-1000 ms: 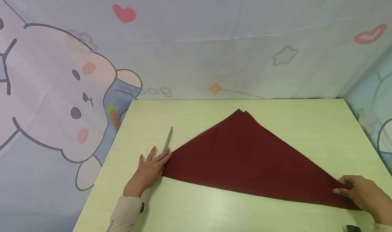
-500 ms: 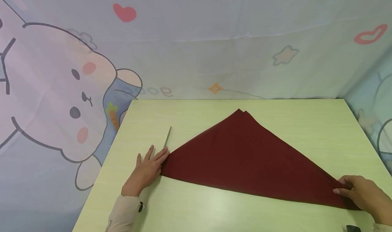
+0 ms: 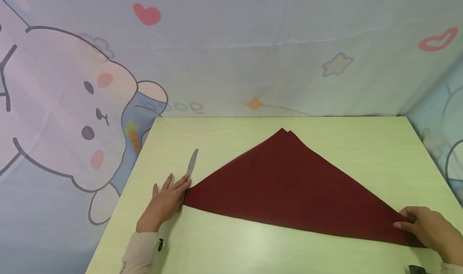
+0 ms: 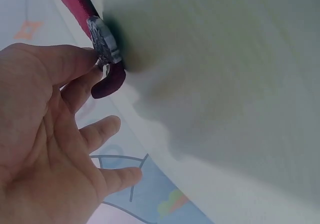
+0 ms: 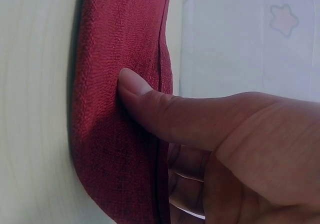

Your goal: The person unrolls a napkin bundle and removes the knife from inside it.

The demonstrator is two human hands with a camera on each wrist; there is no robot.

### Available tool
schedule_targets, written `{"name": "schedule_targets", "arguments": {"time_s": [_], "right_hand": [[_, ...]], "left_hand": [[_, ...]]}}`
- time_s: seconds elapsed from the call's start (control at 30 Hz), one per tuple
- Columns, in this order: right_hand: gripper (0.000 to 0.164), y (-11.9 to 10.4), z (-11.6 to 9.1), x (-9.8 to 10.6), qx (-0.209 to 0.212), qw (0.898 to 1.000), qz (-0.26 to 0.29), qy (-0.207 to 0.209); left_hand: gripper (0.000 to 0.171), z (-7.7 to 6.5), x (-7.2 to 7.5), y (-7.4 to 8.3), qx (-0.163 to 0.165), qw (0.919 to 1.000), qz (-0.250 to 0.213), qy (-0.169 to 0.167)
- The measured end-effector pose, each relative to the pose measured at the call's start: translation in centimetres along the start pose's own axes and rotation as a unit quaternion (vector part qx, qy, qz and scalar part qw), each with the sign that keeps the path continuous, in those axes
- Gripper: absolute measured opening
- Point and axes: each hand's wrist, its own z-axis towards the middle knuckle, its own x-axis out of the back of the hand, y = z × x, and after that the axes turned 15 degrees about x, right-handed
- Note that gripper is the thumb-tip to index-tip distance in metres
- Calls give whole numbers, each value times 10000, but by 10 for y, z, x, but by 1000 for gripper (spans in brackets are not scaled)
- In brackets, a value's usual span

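A dark red cloth napkin (image 3: 289, 189), folded into a triangle, lies on the table. My left hand (image 3: 162, 205) is at its left corner, pinching a table knife (image 3: 193, 161) between thumb and index finger. The blade points away from me, beyond the fingertips. In the left wrist view the knife's ornate metal handle (image 4: 104, 41) sits against the curled cloth corner (image 4: 110, 81); the other fingers are spread. My right hand (image 3: 428, 227) grips the napkin's right corner. Its thumb (image 5: 137, 86) lies on top of the fabric in the right wrist view, the other fingers mostly hidden behind.
The pale yellow-green table (image 3: 231, 250) reaches back to a cartoon-printed curtain (image 3: 231, 65). A small dark object (image 3: 417, 269) shows at the lower right edge, partly cut off.
My left hand has moved a little left with the knife, whose blade turned edge-on and then flat again. The napkin's left end now extends further left. My right hand has stayed in place.
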Motion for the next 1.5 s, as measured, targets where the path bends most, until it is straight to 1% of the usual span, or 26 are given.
{"name": "schedule_targets", "arguments": {"time_s": [0.17,0.23,0.3,0.4,0.47,0.5,0.57,0.67,0.8,0.93,1.07,1.23,1.5], "right_hand": [[27,0,0,0,-1,10000,-19,-37],[27,0,0,0,22,10000,-23,-37],[27,1,0,1,48,10000,-25,-38],[28,1,0,1,78,10000,-12,-35],[28,1,0,0,84,10000,5,-25],[28,2,0,0,78,10000,26,-24],[29,2,0,-1,86,10000,41,7],[31,3,-1,-1,124,9999,28,83],[31,4,-4,-1,231,9994,-26,246],[31,3,-5,-1,254,9991,-15,332],[30,2,-6,-1,214,9992,-38,349],[30,0,-8,-2,122,9993,-42,343],[29,-2,-10,-1,43,9992,-91,389]], "left_hand": [[48,0,0,0,-25,10000,-62,-33],[48,0,0,1,-66,9998,-158,29],[46,2,0,1,-141,9994,-262,190],[46,6,0,3,-224,9972,-432,564],[49,9,0,5,-172,9955,-493,792],[51,10,0,6,-84,9949,-529,853],[54,13,1,10,178,9942,-605,870],[53,19,4,15,719,9915,-802,725],[48,27,6,22,1389,9823,-1151,506],[36,36,5,26,1882,9729,-1321,248],[32,43,5,29,2171,9669,-1339,113],[30,49,7,31,2417,9611,-1337,29],[13,57,4,32,2573,9548,-1477,-205]]}}
